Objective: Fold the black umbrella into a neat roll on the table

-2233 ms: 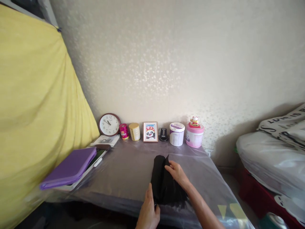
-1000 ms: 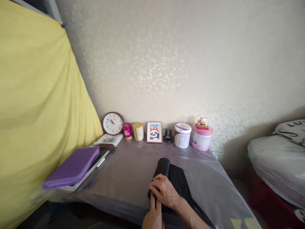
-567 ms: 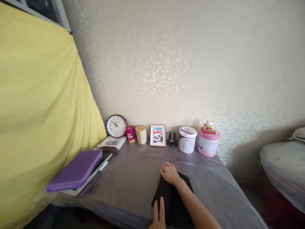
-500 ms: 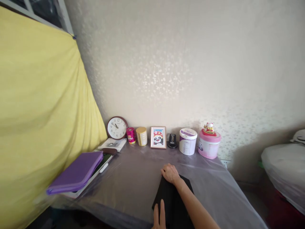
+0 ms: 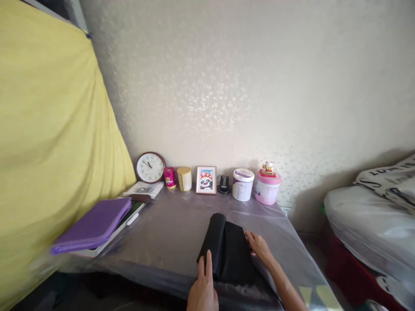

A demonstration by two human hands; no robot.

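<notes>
A soft black folded item point(image 5: 235, 250), which could be cloth or a bag, lies near the front edge of the table. Its left side is doubled into a thick, rounded fold, and the right part lies flatter. My left hand point(image 5: 205, 285) reaches in from the bottom, two fingers stretched out on the near end of that fold. At the item's right edge, my right hand point(image 5: 259, 248) has its fingers closed on the material. The underside of the item is hidden.
Along the wall stand a clock point(image 5: 150, 167), a picture frame point(image 5: 206, 179), a white tub point(image 5: 243, 185) and a pink tub point(image 5: 267, 188) with a lucky cat figure. A purple folder point(image 5: 94, 224) lies left, beside a yellow curtain point(image 5: 58, 129). Plastic-wrapped bedding point(image 5: 363, 216) is at right.
My right hand has moved from the item's far end to its right edge. The item's left side now shows a thick fold. The view has shifted slightly right.
</notes>
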